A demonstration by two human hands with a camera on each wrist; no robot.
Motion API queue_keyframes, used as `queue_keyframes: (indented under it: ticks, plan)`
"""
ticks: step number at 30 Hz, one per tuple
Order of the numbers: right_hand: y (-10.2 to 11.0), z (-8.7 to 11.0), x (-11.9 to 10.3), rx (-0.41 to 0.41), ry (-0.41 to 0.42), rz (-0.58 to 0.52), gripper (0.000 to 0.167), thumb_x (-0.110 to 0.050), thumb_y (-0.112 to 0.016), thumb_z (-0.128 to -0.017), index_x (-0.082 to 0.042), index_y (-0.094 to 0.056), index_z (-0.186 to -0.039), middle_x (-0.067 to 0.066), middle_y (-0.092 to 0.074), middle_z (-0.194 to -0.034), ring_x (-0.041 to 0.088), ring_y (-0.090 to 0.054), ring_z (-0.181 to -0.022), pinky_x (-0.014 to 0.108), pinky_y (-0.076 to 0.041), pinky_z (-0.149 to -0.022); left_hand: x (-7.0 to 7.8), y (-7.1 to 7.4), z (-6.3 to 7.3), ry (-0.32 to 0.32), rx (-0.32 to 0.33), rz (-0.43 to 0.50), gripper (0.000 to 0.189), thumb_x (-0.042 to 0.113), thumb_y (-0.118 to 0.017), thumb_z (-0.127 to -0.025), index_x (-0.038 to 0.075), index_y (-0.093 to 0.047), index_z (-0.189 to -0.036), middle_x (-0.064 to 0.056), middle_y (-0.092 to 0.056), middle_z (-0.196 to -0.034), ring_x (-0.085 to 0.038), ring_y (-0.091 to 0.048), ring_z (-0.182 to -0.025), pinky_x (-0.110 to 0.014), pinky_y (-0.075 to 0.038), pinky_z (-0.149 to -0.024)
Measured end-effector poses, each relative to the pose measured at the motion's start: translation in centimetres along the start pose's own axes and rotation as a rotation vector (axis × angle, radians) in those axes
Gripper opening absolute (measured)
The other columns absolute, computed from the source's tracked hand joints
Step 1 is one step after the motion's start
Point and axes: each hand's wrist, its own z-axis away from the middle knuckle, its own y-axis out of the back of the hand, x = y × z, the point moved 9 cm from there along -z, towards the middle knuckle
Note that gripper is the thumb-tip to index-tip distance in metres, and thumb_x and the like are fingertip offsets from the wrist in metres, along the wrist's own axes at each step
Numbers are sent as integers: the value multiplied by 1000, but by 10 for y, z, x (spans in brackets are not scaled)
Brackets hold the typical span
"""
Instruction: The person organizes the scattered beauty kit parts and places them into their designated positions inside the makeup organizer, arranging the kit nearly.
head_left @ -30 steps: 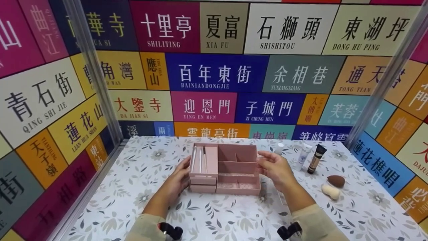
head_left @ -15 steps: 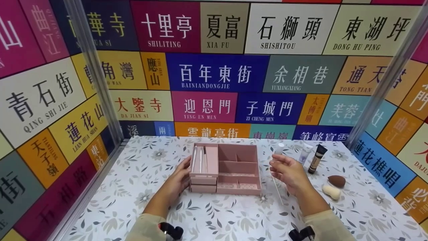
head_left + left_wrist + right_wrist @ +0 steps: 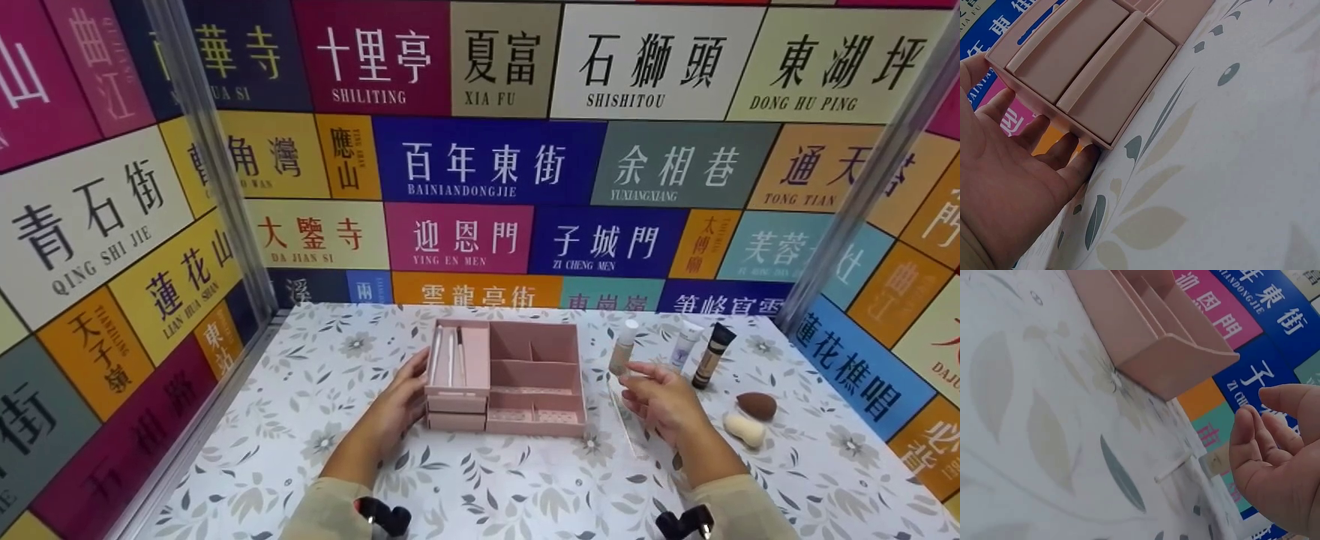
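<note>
A pink desk organizer (image 3: 532, 429) stands on the table with open compartments on its right and small drawers at its lower left. Thin white sticks (image 3: 451, 356) and a dark-tipped brush (image 3: 461, 360) lie in its top left tray. My left hand (image 3: 391, 409) rests its fingers along the organizer's left side, next to the drawers (image 3: 1120, 79) in the left wrist view. Right of the organizer, my right hand (image 3: 666, 405) holds nothing, its fingers loosely bent. Near its fingertips are a white-capped beige bottle (image 3: 622, 351) and a thin white stick (image 3: 1174, 467) lying on the table.
Behind the right hand stand a white tube (image 3: 684, 346) and a black and tan tube (image 3: 711, 356). A brown makeup sponge (image 3: 754, 406) and a cream makeup sponge (image 3: 744, 431) lie farther right. Sign-printed walls (image 3: 480, 165) enclose the leaf-patterned table (image 3: 510, 495).
My right hand has left the organizer's right side and moved right, then slightly toward me, uncovering the bottle and the stick. My left hand has stayed at the organizer.
</note>
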Motion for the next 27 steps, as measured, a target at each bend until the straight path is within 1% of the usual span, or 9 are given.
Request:
queue_keyframes:
  ticks: [3, 8, 10, 13, 17, 19, 21, 25, 27]
  plan:
    - [5, -3, 6, 9, -18, 28, 67, -15, -73, -101, -3, -44, -160, -7, -73, -101, 14, -71, -91, 25, -64, -82, 0, 0, 0, 3, 1, -7, 65, 38, -56, -108, 41, -31, -168, 2, -20, -180, -31, -34, -163, -53, -29, -134]
    - [10, -8, 13, 14, -1, 90, 68, -15, -74, -100, -1, -44, -159, -2, -75, -100, 12, -72, -87, 26, -64, -77, 0, 0, -1, 6, 2, -7, 65, 39, -55, -108, 40, -30, -168, 2, -21, -180, -29, -36, -161, -52, -31, -133]
    - [11, -10, 16, 17, 0, 107, 68, -16, -75, -100, 0, -44, -159, 0, -76, -101, 12, -72, -87, 26, -64, -77, 0, 0, -1, 13, 6, -7, 65, 39, -55, -108, 41, -30, -168, 3, -21, -180, -29, -37, -161, -52, -32, -133]
    - [13, -12, 23, 18, -7, 96, 67, -13, -75, -99, 1, -45, -157, 1, -76, -101, 13, -73, -89, 27, -65, -80, 0, 0, 0, 23, 15, -10, 64, 39, -55, -108, 43, -32, -167, 4, -22, -180, -28, -37, -161, -52, -32, -133]
    - [15, -13, 29, 6, -3, 94, 65, -10, -73, -100, 4, -45, -156, 1, -79, -104, 13, -74, -90, 27, -65, -83, -1, 0, 0, 20, 12, -7, 64, 38, -55, -108, 42, -32, -167, 3, -22, -180, -28, -38, -161, -51, -32, -133]
    - [15, -13, 29, 6, 2, 119, 65, -10, -74, -99, 5, -45, -156, 3, -79, -108, 12, -75, -90, 27, -65, -83, -1, -1, 0, 13, 6, -11, 65, 39, -55, -108, 41, -31, -168, 1, -21, -180, -29, -38, -161, -52, -32, -132]
    - [14, -12, 29, 6, 9, 152, 65, -8, -74, -98, 6, -46, -154, 8, -79, -113, 12, -75, -92, 27, -65, -84, -1, -1, -1, 13, 7, -11, 65, 40, -55, -108, 41, -31, -168, 1, -21, -180, -29, -38, -160, -52, -32, -132]
    - [8, -10, 26, 0, 35, 295, 66, -6, -78, -94, 7, -49, -151, 21, -73, -129, 11, -74, -95, 26, -63, -84, 0, 0, 0, 12, 9, -3, 64, 39, -55, -108, 42, -32, -167, 2, -21, -180, -28, -39, -160, -52, -32, -132]
    - [6, -11, 25, 1, 44, 374, 67, -5, -80, -91, 7, -51, -151, 26, -69, -138, 11, -73, -99, 25, -61, -85, 0, 0, 0, 15, 13, -2, 63, 39, -55, -108, 42, -32, -167, 4, -22, -180, -28, -39, -160, -52, -32, -133]
